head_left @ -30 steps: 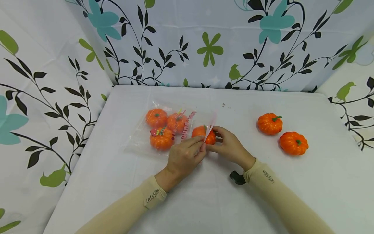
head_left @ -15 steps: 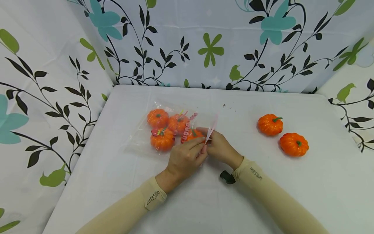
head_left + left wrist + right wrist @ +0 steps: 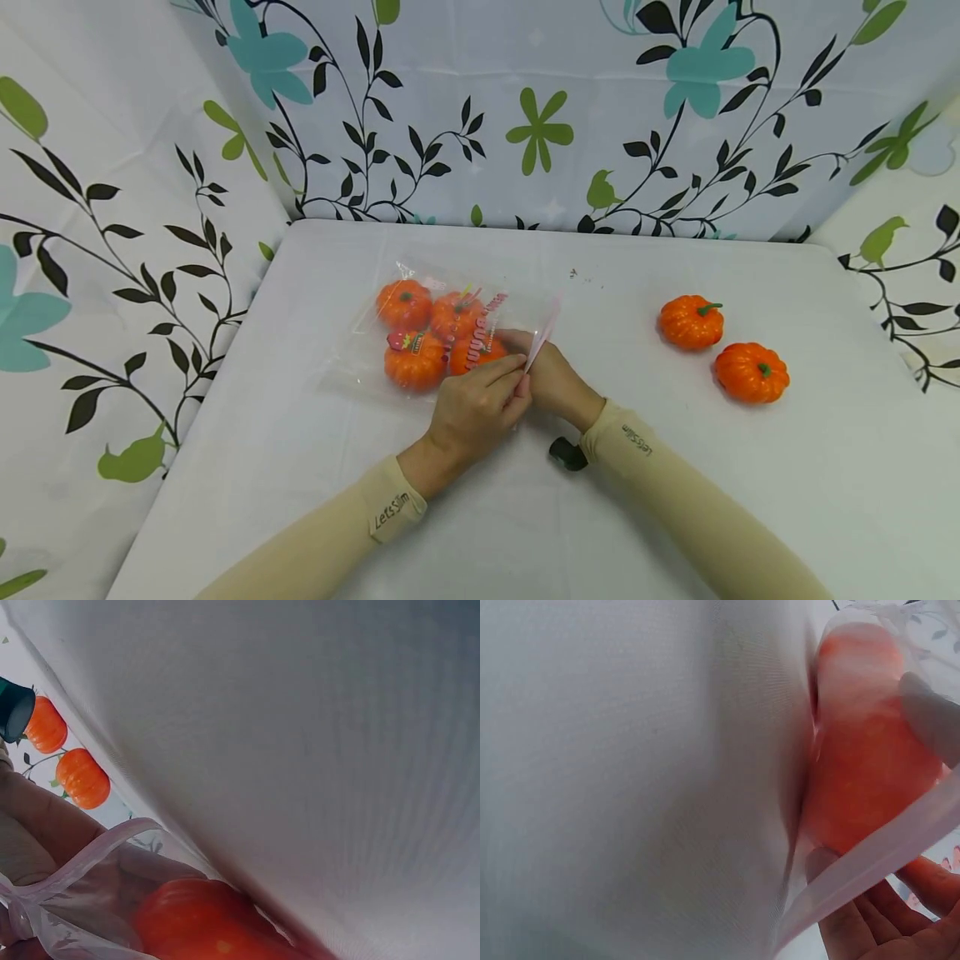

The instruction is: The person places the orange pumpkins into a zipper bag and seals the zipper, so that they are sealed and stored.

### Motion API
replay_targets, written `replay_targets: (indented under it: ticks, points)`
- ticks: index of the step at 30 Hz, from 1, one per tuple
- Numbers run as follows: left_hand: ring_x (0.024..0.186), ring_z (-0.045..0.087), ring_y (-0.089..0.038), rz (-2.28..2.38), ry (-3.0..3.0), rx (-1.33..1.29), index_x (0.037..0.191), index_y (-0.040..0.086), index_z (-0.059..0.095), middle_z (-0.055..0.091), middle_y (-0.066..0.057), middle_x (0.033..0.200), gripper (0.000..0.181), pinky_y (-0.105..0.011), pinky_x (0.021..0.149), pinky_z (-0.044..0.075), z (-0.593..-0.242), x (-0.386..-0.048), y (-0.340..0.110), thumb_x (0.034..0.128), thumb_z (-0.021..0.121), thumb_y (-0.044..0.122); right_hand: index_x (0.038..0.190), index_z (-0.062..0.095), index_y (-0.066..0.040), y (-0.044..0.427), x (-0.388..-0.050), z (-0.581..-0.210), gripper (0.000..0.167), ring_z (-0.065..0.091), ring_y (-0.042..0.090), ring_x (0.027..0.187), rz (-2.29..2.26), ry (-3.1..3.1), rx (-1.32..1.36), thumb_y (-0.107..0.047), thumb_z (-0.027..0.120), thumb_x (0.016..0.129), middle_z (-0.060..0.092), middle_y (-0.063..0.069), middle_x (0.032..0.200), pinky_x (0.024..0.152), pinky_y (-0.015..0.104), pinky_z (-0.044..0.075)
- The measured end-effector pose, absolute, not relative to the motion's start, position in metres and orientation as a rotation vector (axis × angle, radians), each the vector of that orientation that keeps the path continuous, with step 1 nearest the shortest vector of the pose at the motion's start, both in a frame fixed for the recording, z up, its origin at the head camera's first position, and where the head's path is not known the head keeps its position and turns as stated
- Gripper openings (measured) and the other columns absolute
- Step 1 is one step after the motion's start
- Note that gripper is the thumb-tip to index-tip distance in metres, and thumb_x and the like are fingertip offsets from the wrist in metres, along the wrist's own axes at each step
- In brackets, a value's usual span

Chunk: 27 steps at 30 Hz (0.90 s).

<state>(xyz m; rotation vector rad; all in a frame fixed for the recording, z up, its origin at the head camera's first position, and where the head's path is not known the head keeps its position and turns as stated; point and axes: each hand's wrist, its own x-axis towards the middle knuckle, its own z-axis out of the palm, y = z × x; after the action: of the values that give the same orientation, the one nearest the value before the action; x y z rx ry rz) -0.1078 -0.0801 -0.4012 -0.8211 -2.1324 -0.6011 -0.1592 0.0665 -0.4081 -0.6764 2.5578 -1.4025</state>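
Observation:
A clear zip bag (image 3: 525, 308) with a pink zip edge and red print lies on the table, several small orange pumpkins inside it. My left hand (image 3: 472, 408) pinches the near side of the bag's mouth. Through that mouth reaches my right hand (image 3: 558, 379), its fingers around a pumpkin (image 3: 480, 354) beside the others. Seen in the left wrist view, a finger lies along this pumpkin (image 3: 210, 922) behind the plastic. In the right wrist view, a grey-looking fingertip (image 3: 922, 705) touches the pumpkin (image 3: 870, 765). Most of my right fingers are hidden by the bag and left hand.
Two more pumpkins, one farther back (image 3: 691, 322) and one nearer (image 3: 752, 372), sit on the white table (image 3: 637, 517) to the right. A dark wrist camera (image 3: 567, 454) hangs at my right sleeve. Patterned curtains (image 3: 450, 100) stand behind and at the sides.
My right hand has moved left into the bag, bringing the pumpkin from the mouth to the other pumpkins. The left hand keeps its pinch on the bag edge.

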Motion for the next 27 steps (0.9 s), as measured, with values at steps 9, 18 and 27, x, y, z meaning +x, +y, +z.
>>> replay_targets:
  ticks: [9,18,27]
  points:
    - [0.089,0.075,-0.019,-0.604,-2.141,-0.814,0.090,0.001,0.080,0.077,-0.008,0.098,0.012,-0.029,0.076,0.060,-0.401,-0.108,-0.081,0.0833,0.074,0.008,0.140,0.053,0.006,0.064,-0.163,-0.412,0.052,0.049,0.039,0.134,-1.376,2.555,-0.719,0.002,0.068,0.090,0.056,0.025,0.139,0.114,0.052,0.036]
    - [0.089,0.075,-0.018,-0.597,-2.146,-0.805,0.090,0.002,0.080,0.077,-0.008,0.098,0.012,-0.028,0.074,0.060,-0.402,-0.109,-0.081,0.0828,0.074,0.008,0.145,0.048,0.007,0.083,-0.164,-0.411,0.061,0.053,0.035,0.132,-1.585,2.318,-0.577,0.001,0.069,0.089,0.053,0.022,0.144,0.107,0.047,0.045]
    - [0.088,0.075,-0.019,-0.590,-2.173,-0.795,0.091,0.001,0.081,0.077,-0.009,0.097,0.013,-0.028,0.072,0.060,-0.399,-0.110,-0.080,0.0808,0.078,0.010,0.132,0.064,0.004,0.102,-0.161,-0.405,0.038,0.066,0.029,0.115,-1.677,2.413,-0.475,-0.004,0.067,0.095,0.066,0.017,0.129,0.099,0.043,0.052]
